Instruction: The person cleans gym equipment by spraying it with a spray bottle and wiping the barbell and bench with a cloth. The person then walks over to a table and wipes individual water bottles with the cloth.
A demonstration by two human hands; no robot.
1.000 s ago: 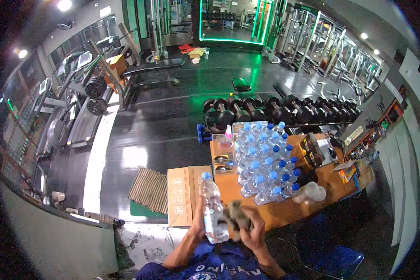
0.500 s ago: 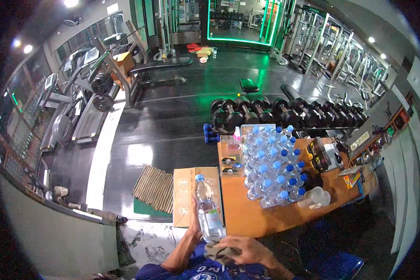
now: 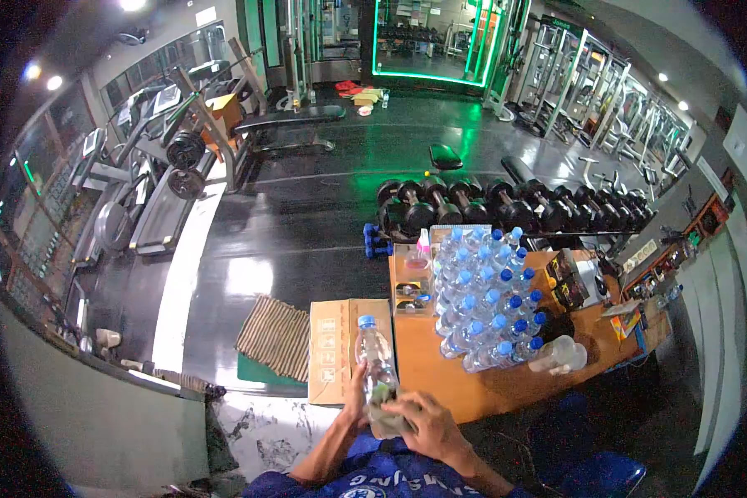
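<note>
A clear plastic bottle [image 3: 375, 350] with a light blue cap stands nearly upright in front of my chest. My left hand [image 3: 356, 397] is wrapped round its left side. On the lower right of the bottle, my right hand [image 3: 430, 425] presses a greyish-brown cloth [image 3: 387, 417] against it, the fingers bent over the fabric. The cloth and fingers cover most of the bottle's lower half, though a bit of green label shows above them.
Rows of capped water bottles [image 3: 494, 307] crowd the orange-brown table [image 3: 440, 386] to the right. A cardboard box [image 3: 328, 353] and a striped mat [image 3: 272, 339] lie ahead and left. Beyond the table runs a dumbbell rack [image 3: 515, 207]. A translucent container [image 3: 560, 357] sits near the bottles.
My right hand and the cloth have shifted from the bottle's base up onto its lower side. The bottle has moved slightly right, and my left hand still holds it.
</note>
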